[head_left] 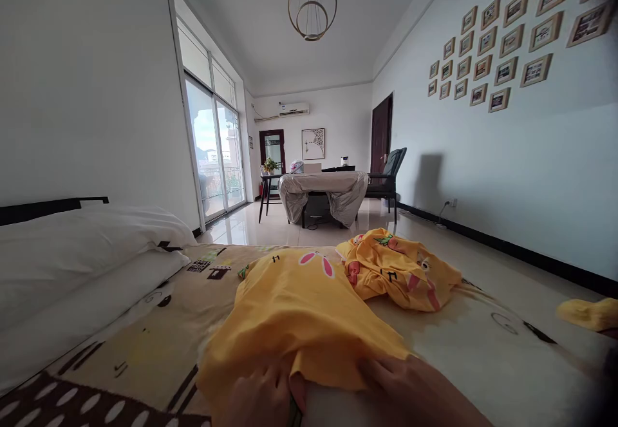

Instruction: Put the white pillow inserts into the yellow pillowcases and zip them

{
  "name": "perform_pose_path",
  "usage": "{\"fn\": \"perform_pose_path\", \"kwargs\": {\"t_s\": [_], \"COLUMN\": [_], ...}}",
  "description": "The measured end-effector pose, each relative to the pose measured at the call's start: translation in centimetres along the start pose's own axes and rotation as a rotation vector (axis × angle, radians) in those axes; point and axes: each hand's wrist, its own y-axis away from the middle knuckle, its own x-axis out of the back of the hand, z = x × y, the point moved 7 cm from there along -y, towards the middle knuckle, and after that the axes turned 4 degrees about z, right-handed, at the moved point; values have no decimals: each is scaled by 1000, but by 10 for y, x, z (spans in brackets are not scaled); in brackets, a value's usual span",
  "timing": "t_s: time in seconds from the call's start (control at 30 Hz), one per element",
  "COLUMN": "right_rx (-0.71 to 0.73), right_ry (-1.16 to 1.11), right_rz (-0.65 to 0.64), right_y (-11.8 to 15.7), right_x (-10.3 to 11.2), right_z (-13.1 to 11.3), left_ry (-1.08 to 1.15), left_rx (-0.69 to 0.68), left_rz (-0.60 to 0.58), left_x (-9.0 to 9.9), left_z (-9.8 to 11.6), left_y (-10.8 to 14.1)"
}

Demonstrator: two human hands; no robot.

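Observation:
A yellow cloth (299,304) with a pink rabbit-ear print lies spread on the bed, its near edge lifted in folds. My left hand (263,393) is closed on that near edge at the bottom centre. To its right, my right hand (398,375) grips the same edge, with its fingertips partly hidden by the fabric. A crumpled yellow printed cloth (403,269) lies beyond and to the right, against the spread one.
White pillows (87,240) are stacked at the left of the patterned bed sheet (159,330). A brown dotted cloth (87,408) lies at the lower left. Another yellow item (586,314) is at the right edge. Beyond the bed stands a covered table (323,182).

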Motion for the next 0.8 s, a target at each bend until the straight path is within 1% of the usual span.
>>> {"fn": "perform_pose_path", "kwargs": {"t_s": [0.03, 0.1, 0.13, 0.17, 0.23, 0.3, 0.33, 0.37, 0.4, 0.43, 0.47, 0.5, 0.57, 0.6, 0.63, 0.67, 0.7, 0.8], "right_rx": [-18, -53, -66, -81, -149, -273, -333, -381, -416, -436, -445, -443, -416, -387, -353, -323, -305, -317], "right_ry": [33, 49, 33, 14, 3, 34, 46, 44, 30, 17, 14, 27, 88, 120, 149, 178, 206, 290], "right_rz": [-5, -14, -11, 1, 15, 32, 55, 98, 166, 260, 370, 497, 746, 850, 933, 999, 1054, 1155], "right_y": [-3, -7, -8, -8, -6, -2, -1, 1, 2, 4, 6, 10, 20, 26, 31, 35, 39, 48], "right_x": [-4, -8, -6, -2, 8, 18, 24, 29, 35, 42, 50, 58, 74, 81, 86, 91, 95, 106], "right_z": [2, 8, 12, 16, 29, 48, 58, 67, 75, 81, 87, 90, 91, 88, 84, 80, 76, 70], "left_ry": [-48, -105, -110, -115, -137, -184, -184, -187, -189, -198, -214, -232, -265, -274, -278, -279, -275, -258], "left_rx": [-1, -24, -24, 3, 148, 370, 453, 531, 575, 576, 535, 452, 233, 135, 71, 48, 45, 86], "left_rz": [-27, -87, -110, -112, -47, 66, 84, 80, 88, 131, 229, 386, 785, 964, 1101, 1198, 1259, 1343], "left_x": [-8, -15, -12, -5, 23, 60, 74, 84, 91, 98, 106, 115, 132, 137, 139, 140, 141, 143], "left_z": [2, 2, -1, -7, -31, -63, -77, -89, -98, -102, -101, -95, -70, -57, -47, -39, -35, -33], "left_y": [-4, -8, -7, -5, 2, 13, 18, 22, 24, 24, 23, 22, 30, 38, 45, 51, 55, 60]}}
